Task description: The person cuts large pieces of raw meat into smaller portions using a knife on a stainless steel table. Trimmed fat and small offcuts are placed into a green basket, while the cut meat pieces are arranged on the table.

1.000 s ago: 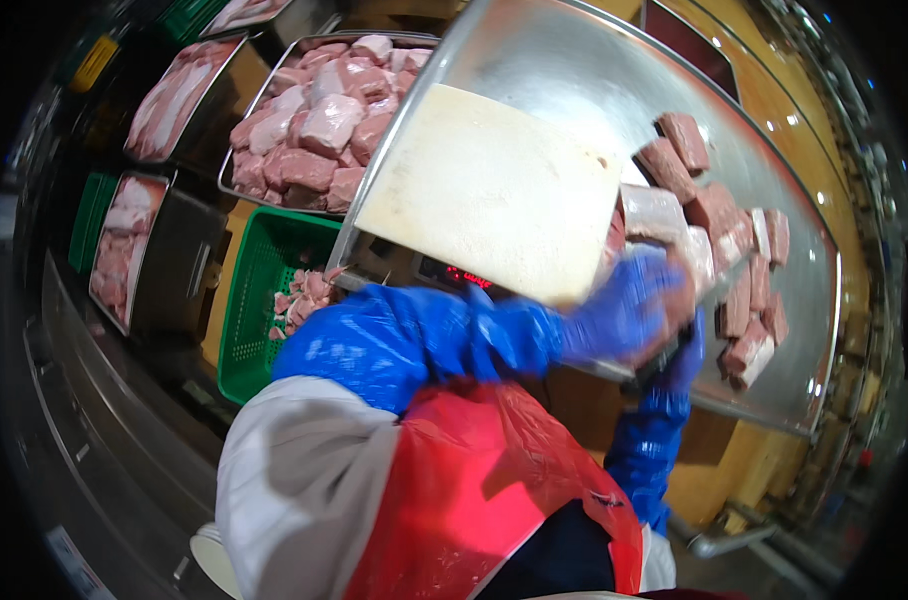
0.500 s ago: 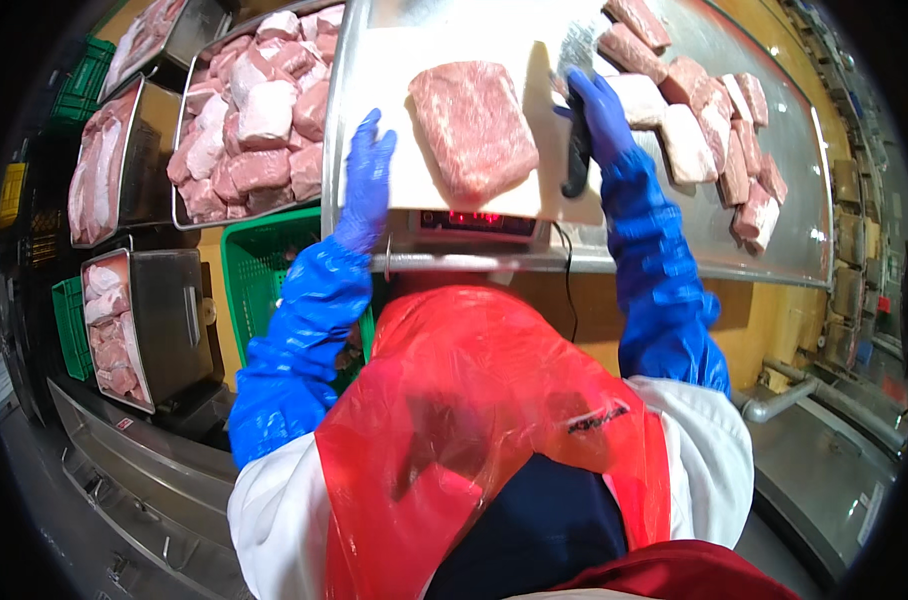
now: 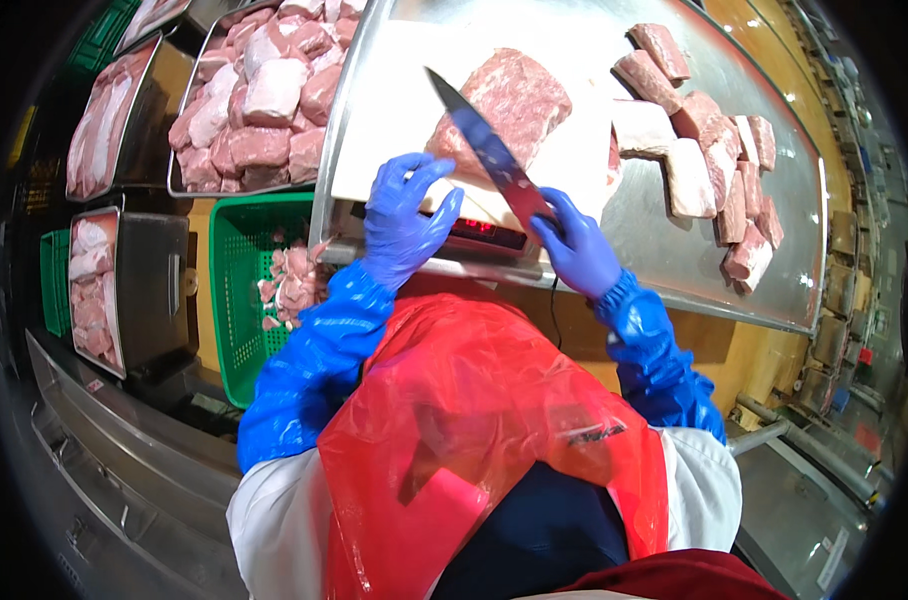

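My right hand (image 3: pixel 580 248), in a blue glove, grips the handle of a large knife (image 3: pixel 486 145). Its blade slants up and to the left, passing across part of a slab of pink raw meat (image 3: pixel 529 95). Whether the edge touches the meat I cannot tell. That slab lies on a white cutting board (image 3: pixel 379 130). Over the board's near edge, just left of the knife, my left hand (image 3: pixel 402 218) has its fingers loosely bent and apart, with nothing in it. A scale with a red lit display (image 3: pixel 482 228) shows below the board's near edge.
Several cut meat pieces (image 3: pixel 689 175) lie on the metal table (image 3: pixel 644 240) to the right. On the left stands a metal tray (image 3: pixel 177 180) heaped with meat chunks. A green basket (image 3: pixel 236 290) near my left arm holds small scraps. More meat-filled bins (image 3: pixel 154 290) stand further left.
My right hand has brought the knife from the board's right side nearer and left, its blade now over the slab. My left hand has moved nearer and right. The slab has turned.
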Demonstrator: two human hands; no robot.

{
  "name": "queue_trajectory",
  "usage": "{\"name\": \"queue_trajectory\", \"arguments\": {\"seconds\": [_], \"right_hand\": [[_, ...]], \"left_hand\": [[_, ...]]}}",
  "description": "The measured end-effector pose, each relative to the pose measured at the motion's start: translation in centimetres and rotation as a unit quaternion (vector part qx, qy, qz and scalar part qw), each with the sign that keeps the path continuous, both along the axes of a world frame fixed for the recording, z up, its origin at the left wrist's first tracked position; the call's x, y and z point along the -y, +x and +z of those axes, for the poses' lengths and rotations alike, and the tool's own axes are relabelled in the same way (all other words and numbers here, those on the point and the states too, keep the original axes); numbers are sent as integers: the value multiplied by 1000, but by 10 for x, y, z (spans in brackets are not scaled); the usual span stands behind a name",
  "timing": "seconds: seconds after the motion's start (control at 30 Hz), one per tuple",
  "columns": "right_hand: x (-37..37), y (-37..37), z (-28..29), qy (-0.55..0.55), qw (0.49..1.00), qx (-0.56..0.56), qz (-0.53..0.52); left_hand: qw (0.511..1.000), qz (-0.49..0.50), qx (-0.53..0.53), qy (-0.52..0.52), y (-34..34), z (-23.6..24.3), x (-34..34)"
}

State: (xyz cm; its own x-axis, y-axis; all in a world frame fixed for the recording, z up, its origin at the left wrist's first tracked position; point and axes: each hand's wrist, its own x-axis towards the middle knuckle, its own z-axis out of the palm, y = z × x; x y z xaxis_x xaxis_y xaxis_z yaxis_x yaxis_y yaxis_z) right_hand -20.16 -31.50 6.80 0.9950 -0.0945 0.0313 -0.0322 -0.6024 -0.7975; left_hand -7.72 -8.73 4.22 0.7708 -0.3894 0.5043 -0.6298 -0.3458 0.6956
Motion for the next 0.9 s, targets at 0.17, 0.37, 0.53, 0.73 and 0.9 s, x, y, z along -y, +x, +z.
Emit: {"name": "queue_trajectory", "arguments": {"seconds": [0.17, 0.37, 0.53, 0.73, 0.9], "right_hand": [[-18, 52, 20, -96, 992, -50, 59], [30, -66, 70, -325, 912, -212, 133], [56, -74, 106, -286, 949, -91, 94], [-54, 71, 45, 75, 996, -25, -44], [-54, 92, 20, -172, 977, -124, 35]], "left_hand": [[992, 69, 103, 19, 24, -29, 28], [988, 122, 90, 39, 25, -32, 22], [996, 53, 53, 46, 13, 0, 30], [996, -48, 52, 45, 40, -28, 5], [985, -101, 111, 81, 73, -28, 4]]}}
